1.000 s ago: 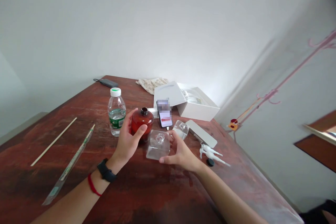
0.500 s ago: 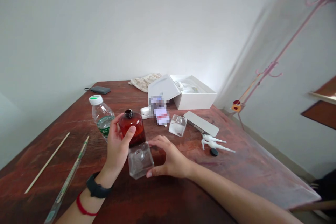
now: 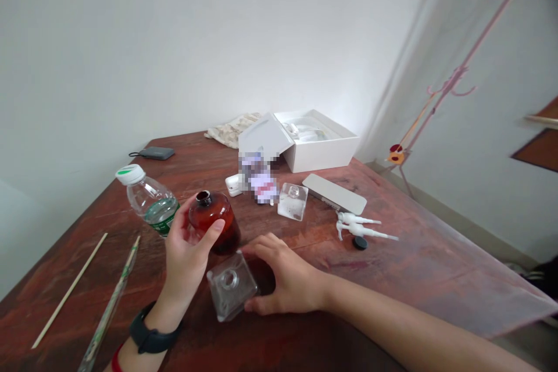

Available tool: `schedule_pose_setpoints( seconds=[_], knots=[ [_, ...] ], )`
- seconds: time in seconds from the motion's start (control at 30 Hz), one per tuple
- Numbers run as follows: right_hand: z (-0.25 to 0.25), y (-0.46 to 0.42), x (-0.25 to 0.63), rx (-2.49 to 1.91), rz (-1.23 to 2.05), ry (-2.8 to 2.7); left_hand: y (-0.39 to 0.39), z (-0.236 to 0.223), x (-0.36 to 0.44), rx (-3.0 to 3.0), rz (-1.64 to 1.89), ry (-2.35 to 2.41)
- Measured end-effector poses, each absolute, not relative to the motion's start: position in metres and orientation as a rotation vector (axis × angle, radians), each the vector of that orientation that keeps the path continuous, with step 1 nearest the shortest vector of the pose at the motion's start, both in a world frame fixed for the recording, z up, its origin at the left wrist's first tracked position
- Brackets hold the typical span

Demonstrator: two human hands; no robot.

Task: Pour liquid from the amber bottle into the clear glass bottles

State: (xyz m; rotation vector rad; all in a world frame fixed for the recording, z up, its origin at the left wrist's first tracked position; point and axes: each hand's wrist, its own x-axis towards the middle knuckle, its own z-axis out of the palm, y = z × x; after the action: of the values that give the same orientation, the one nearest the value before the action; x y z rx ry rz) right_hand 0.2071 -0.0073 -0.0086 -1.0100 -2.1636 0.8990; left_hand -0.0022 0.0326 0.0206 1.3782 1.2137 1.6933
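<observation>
My left hand is wrapped round a round amber bottle with an uncapped black neck, standing on the wooden table. My right hand grips a clear square glass bottle from its right side, just in front of the amber one. The glass bottle's neck is uncapped and tilts toward me. A black watch and a red band sit on my left wrist.
Behind my left hand stands a water bottle. A second clear square bottle, a phone, a grey flat case, white pump heads and a black cap lie beyond. An open white box is at the back. Sticks lie left.
My right hand has drawn the clear glass bottle nearer to me and leftward, in front of the amber bottle. My left hand kept its hold. The view has shifted right.
</observation>
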Motion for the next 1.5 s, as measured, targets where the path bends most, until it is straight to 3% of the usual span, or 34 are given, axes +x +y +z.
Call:
schedule_pose_setpoints(
  seconds=[0.43,0.97,1.5],
  knots=[
    [-0.002,-0.003,0.223,-0.796,1.053,-2.051,0.037,0.011,-0.008,1.423,1.54,1.27],
    [-0.019,0.01,0.215,-0.898,0.775,-1.756,0.033,0.012,-0.007,1.498,1.394,1.12],
    [-0.017,0.019,0.222,-0.84,0.795,-1.794,0.022,0.006,-0.005,1.552,1.194,0.872]
  ],
)
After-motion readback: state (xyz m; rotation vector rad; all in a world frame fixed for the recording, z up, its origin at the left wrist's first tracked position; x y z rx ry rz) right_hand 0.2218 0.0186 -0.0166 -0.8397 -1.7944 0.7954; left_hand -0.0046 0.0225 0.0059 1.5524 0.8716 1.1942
